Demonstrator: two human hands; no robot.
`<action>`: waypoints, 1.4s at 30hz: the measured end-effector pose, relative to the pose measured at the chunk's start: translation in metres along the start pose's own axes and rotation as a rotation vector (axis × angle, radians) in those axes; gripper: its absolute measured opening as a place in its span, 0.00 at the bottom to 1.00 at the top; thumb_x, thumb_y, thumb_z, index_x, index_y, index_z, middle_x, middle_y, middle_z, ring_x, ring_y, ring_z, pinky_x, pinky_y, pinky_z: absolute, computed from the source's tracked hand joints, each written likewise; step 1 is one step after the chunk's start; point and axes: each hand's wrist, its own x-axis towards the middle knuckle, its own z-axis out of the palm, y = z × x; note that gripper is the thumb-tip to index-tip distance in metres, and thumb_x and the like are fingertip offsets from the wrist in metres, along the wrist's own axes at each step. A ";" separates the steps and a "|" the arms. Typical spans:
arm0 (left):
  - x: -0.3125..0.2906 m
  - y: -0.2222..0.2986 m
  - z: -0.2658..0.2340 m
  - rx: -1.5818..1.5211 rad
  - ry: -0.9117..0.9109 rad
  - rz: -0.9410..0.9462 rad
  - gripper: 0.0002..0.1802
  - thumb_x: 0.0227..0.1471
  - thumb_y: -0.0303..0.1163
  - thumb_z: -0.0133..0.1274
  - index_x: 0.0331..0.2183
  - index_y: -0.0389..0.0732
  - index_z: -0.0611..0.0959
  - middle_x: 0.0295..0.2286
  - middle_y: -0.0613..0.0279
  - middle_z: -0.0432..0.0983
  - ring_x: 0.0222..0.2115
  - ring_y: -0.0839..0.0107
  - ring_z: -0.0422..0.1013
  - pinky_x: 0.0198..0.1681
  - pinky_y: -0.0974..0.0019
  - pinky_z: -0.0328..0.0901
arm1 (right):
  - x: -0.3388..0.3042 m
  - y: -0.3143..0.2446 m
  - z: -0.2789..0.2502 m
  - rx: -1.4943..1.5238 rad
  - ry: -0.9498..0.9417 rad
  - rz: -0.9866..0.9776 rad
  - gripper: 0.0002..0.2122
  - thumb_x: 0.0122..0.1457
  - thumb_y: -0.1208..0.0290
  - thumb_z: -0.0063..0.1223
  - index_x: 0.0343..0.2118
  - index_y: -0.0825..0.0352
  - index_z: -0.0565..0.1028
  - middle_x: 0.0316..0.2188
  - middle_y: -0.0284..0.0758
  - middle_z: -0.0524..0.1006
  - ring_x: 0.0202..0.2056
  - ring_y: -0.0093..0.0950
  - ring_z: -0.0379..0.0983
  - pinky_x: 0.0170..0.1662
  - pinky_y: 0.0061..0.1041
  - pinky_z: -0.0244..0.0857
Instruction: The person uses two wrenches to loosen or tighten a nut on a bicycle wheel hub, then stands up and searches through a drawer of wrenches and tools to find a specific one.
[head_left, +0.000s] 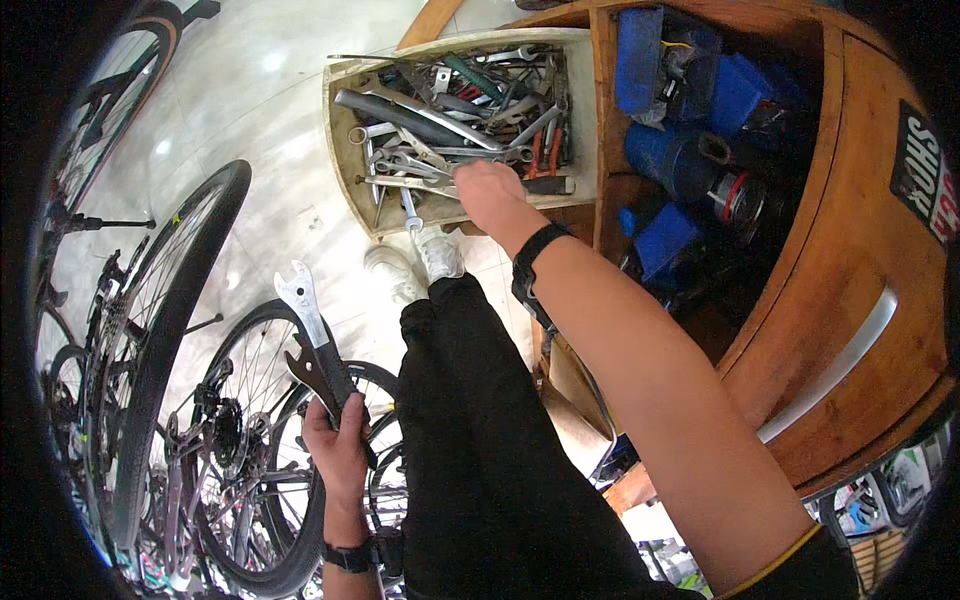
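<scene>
My left hand is closed around the black grips of flat cone wrenches, held upright at lower left beside bicycle wheels. My right hand reaches up into an open white drawer filled with several spanners and pliers. Its fingers are curled on a tool with a long shaft at the drawer's front edge; the exact grip is hidden under the hand. A black band sits on each wrist. My black trouser legs and white shoes show below the drawer.
A curved wooden cabinet stands at right, with blue tools and cases on its open shelves. Bicycles and wheels crowd the left side over a pale glossy floor.
</scene>
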 end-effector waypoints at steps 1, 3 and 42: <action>0.002 0.001 0.002 0.021 0.006 -0.025 0.04 0.54 0.25 0.54 0.32 0.36 0.76 0.20 0.72 0.70 0.17 0.85 0.61 0.19 0.78 0.55 | -0.001 0.004 0.001 -0.001 0.000 0.006 0.07 0.51 0.77 0.46 0.30 0.68 0.77 0.31 0.46 0.78 0.36 0.42 0.76 0.41 0.38 0.70; 0.002 0.008 0.003 0.055 0.008 -0.056 0.03 0.53 0.23 0.54 0.32 0.36 0.76 0.20 0.71 0.70 0.18 0.85 0.61 0.20 0.79 0.55 | -0.004 0.011 0.003 0.054 0.054 0.025 0.08 0.52 0.74 0.48 0.33 0.67 0.76 0.34 0.45 0.76 0.37 0.43 0.76 0.41 0.38 0.70; 0.015 0.014 0.001 0.013 0.029 -0.028 0.03 0.53 0.23 0.54 0.32 0.35 0.77 0.22 0.72 0.70 0.19 0.85 0.61 0.21 0.79 0.54 | 0.001 -0.014 0.011 0.268 0.118 0.127 0.11 0.52 0.72 0.48 0.39 0.65 0.73 0.39 0.44 0.73 0.34 0.44 0.75 0.37 0.38 0.71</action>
